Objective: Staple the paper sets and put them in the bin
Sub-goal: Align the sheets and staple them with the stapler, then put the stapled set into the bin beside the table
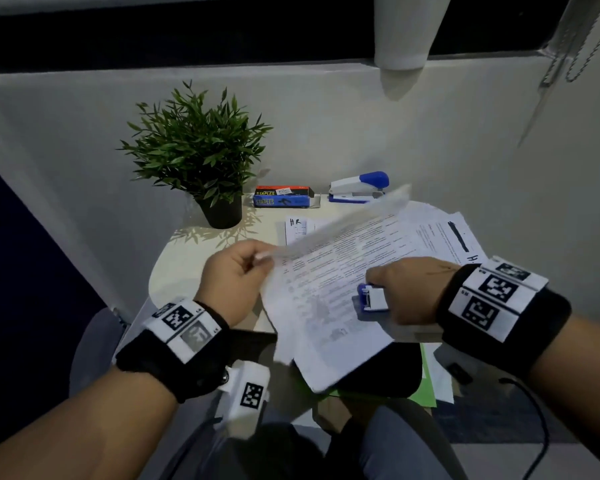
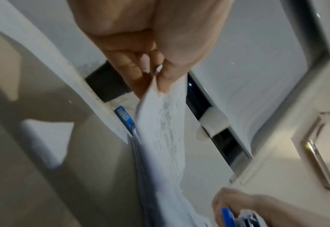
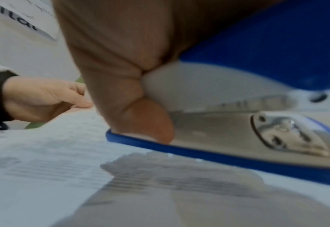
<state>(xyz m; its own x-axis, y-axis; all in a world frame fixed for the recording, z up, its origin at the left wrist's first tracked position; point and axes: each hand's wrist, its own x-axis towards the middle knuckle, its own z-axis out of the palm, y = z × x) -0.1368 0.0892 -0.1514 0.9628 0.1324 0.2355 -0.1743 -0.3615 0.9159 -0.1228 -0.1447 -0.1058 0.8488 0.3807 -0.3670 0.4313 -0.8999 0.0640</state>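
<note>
While your left hand (image 1: 234, 271) pinches the paper set (image 1: 329, 299) and your right (image 1: 407, 289) grips the stapler (image 1: 371, 297), stapling pends: seat a corner between its jaws.

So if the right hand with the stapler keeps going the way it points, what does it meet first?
Probably the left hand, which pinches the lifted paper sheet. The right hand points its stapler leftward above the paper set; depth is unclear.
</note>
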